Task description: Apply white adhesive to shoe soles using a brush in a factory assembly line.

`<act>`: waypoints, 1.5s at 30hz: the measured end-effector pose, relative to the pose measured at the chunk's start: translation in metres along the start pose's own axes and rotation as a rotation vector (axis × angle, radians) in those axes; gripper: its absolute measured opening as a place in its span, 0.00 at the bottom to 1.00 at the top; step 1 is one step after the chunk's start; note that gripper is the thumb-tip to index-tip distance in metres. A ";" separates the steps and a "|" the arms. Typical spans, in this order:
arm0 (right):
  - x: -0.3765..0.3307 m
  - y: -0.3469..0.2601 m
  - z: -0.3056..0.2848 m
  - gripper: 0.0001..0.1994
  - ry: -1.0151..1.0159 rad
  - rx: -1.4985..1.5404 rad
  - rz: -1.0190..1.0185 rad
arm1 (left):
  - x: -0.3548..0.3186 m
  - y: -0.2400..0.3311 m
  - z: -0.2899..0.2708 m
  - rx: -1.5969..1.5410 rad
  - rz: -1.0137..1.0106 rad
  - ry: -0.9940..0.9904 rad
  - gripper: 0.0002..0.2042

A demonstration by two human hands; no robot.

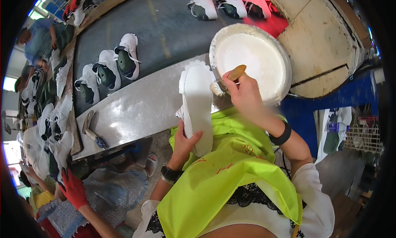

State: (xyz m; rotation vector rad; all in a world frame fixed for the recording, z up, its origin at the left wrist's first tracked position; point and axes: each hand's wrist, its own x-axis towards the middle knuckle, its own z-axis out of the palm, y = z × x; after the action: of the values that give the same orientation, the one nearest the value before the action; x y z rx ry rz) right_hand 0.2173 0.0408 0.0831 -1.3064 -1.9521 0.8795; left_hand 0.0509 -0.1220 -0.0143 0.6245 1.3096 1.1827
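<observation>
Dark belt (pixel 163 35) cut off; left grip (pixel 183 143) clasps white shoe (pixel 199 108), far side hidden; right grip (pixel 247 91) clasps brush (pixel 236 73).

You had 2 hands, i.e. L hand (pixel 183 142) & R hand (pixel 244 91), w/ 1 brush (pixel 236 73), 1 held shoe (pixel 199 101), 1 tub (pixel 286 73), 1 hammer (pixel 94 136), 1 apron (pixel 222 172), 3 L-side shoes (pixel 108 73) and 3 far shoes (pixel 233 4) on the dark tabletop (pixel 177 35), plus a far-L shoe pile (pixel 62 112) too crowded for an exact qty.
</observation>
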 end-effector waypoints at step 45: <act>0.101 0.035 -0.087 0.07 0.467 0.382 0.042 | 0.485 0.156 0.030 1.051 0.107 0.648 0.58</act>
State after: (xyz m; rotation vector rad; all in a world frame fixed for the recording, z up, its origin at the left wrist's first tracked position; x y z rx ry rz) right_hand 0.2725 0.1623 0.1189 -1.1953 -1.3277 0.8266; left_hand -0.0415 0.3780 -0.0605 1.1027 2.5102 0.7107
